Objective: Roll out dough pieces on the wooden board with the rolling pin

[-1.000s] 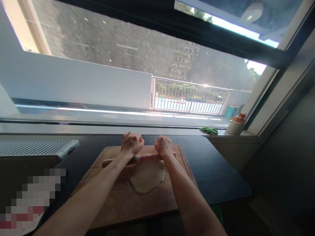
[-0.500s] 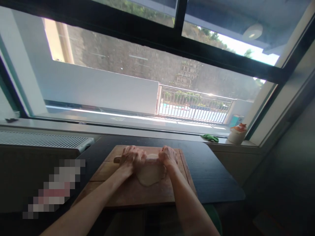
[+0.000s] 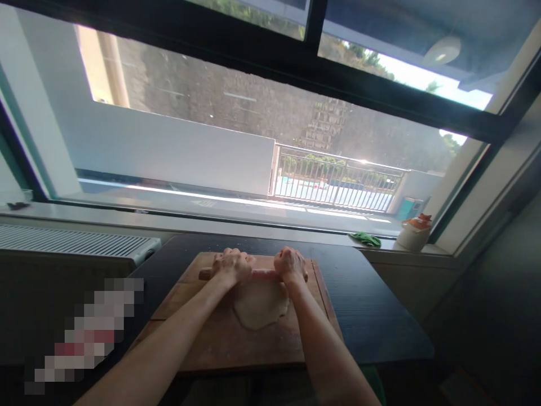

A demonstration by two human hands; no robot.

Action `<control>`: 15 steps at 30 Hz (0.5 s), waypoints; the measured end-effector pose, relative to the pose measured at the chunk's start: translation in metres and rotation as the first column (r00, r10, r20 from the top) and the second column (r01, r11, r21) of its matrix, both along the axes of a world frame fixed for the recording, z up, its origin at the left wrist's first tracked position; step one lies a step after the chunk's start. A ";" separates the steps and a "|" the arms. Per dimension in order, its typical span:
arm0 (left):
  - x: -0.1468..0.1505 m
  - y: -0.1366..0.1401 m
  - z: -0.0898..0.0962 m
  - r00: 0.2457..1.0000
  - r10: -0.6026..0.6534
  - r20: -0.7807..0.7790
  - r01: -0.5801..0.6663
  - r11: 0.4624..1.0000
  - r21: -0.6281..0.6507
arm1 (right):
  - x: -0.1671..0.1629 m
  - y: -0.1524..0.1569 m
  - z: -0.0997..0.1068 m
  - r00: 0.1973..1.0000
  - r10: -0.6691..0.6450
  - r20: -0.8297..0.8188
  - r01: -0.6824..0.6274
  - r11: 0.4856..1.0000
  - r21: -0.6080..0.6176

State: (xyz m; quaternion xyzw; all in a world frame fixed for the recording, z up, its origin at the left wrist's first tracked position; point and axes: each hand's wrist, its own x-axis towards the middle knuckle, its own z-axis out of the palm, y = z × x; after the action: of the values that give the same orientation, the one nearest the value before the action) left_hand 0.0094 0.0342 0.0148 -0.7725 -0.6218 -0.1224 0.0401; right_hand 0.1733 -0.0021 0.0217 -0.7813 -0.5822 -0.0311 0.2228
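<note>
A flattened piece of pale dough (image 3: 261, 310) lies on a wooden board (image 3: 236, 352). At its 12 o'clock, a rolling pin (image 3: 264, 274) with a reddish middle lies crosswise along the dough's far edge. The left hand (image 3: 232, 265), at 11 o'clock from the dough, is closed over the pin, its wooden end sticking out beyond. The right hand (image 3: 291, 263), at 1 o'clock, is curled in a fist around the pin near the other end. The board rests on a dark table (image 3: 376, 321). Farther out, a green cloth (image 3: 366, 239) and a whitish container (image 3: 413, 235) sit on the windowsill at 2 o'clock; a radiator (image 3: 76, 245) stands towards 10.
</note>
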 end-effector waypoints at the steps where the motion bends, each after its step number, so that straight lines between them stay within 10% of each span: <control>1: 0.001 0.006 0.000 1.000 0.003 -0.007 -0.003 1.000 -0.014 | 0.001 0.007 0.000 1.000 0.010 0.003 -0.010 1.000 -0.010; 15: 0.005 0.044 0.000 1.000 0.011 -0.025 -0.016 0.973 -0.231 | 0.008 0.047 -0.014 0.996 0.083 -0.019 -0.085 0.990 -0.117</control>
State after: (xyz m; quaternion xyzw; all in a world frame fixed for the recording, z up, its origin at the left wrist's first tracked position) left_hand 0.0141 0.0787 0.0146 -0.7691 -0.6365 -0.0400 -0.0417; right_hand 0.1815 0.0449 0.0080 -0.7680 -0.6139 0.0181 0.1817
